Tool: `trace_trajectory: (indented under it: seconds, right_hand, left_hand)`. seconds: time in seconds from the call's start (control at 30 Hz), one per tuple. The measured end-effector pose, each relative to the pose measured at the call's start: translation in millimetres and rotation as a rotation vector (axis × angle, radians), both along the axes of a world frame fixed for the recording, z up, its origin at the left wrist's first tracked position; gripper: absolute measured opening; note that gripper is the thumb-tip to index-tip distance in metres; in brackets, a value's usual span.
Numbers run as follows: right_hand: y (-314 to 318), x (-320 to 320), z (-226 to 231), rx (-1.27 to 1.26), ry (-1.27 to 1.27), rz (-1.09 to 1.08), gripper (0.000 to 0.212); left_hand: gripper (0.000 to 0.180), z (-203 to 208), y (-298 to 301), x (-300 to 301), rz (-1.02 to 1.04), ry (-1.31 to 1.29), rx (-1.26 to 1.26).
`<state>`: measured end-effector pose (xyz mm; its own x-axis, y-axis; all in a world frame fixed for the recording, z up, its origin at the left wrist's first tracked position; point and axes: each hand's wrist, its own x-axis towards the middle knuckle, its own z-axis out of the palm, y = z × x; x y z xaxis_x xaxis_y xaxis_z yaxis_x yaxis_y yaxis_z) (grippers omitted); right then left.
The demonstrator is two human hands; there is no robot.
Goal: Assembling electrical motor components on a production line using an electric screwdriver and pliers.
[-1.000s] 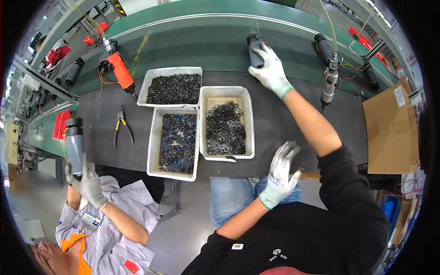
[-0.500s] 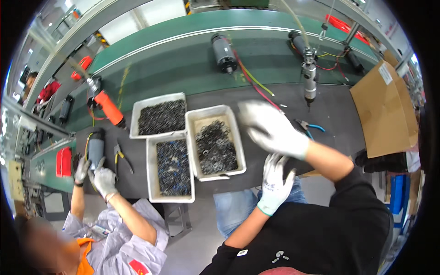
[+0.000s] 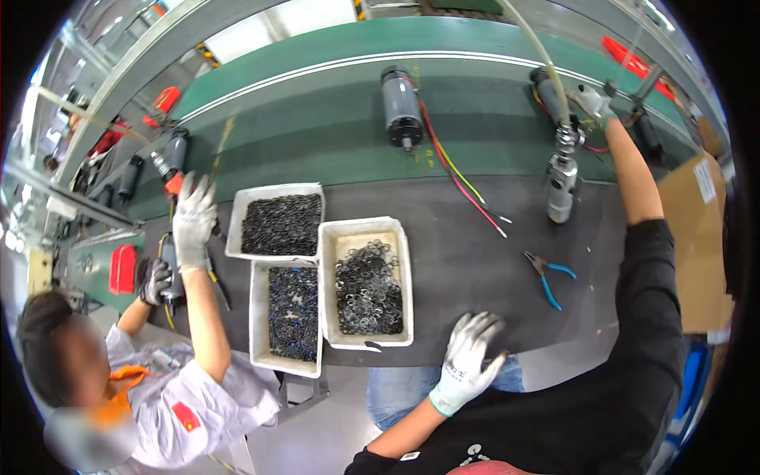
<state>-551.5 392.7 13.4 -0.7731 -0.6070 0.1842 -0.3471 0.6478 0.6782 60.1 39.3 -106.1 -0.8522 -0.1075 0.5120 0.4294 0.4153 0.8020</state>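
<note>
My left hand [image 3: 467,360], in a white glove, lies at the table's front edge with fingers stretched and thumb apart. A dark patch shows between thumb and fingers; I cannot tell if it is an object or shadow. My right hand [image 3: 594,103] reaches to the far right over the green belt, beside a dark cylindrical motor [image 3: 545,89] with coloured wires. Its fingers are too small to make out. Between the hands hangs a silver air screwdriver [image 3: 561,190] on a hose. Blue-handled pliers [image 3: 551,277] lie on the grey tabletop.
Three white trays hold small dark parts: the right tray [image 3: 326,269] rings, the back tray [image 3: 234,226] and front tray [image 3: 261,332] pieces. A grey motor [image 3: 402,111] with trailing wires stands mid-belt. A cardboard box [image 3: 693,245] stands right. At left, a co-worker's gloved hand [image 3: 194,222] is raised.
My right hand has moved from above the table's middle to the far right of the belt. My left hand stays near the front edge. The co-worker's hand has risen toward an orange screwdriver.
</note>
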Motion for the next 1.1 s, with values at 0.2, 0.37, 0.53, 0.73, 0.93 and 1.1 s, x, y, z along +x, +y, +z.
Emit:
trace_trajectory:
  seconds: [0.2,0.37,0.53,0.73,0.93,1.1]
  right_hand:
    - [-142.2,-16.2,-23.4,-0.899,-0.622,-0.419,0.075]
    - [-120.8,36.3,-30.4,-1.165,-0.205,-0.316,0.075]
    - [-96.8,186.8,-4.0,-1.524,-0.026,0.42,0.069]
    - [-61.8,466.8,-1.7,-1.378,0.064,0.079,0.069]
    - [-80.4,594.4,12.8,-2.139,-0.732,1.167,0.1]
    - [-101.2,593.7,4.5,-2.267,-1.3,1.27,0.11]
  left_hand:
    - [0.052,-3.0,4.7,-5.0,0.013,-0.078,-0.135]
    - [0.055,0.7,18.6,-5.2,0.039,-0.034,-0.204]
    - [0.06,6.0,22.2,-1.0,0.07,-0.055,-0.248]
    - [0.082,30.1,32.9,9.8,0.013,0.027,-0.194]
    - [0.084,120.1,43.6,-10.6,-0.365,0.302,-0.027]
    - [0.081,86.9,28.9,28.4,-0.543,0.027,-0.209]
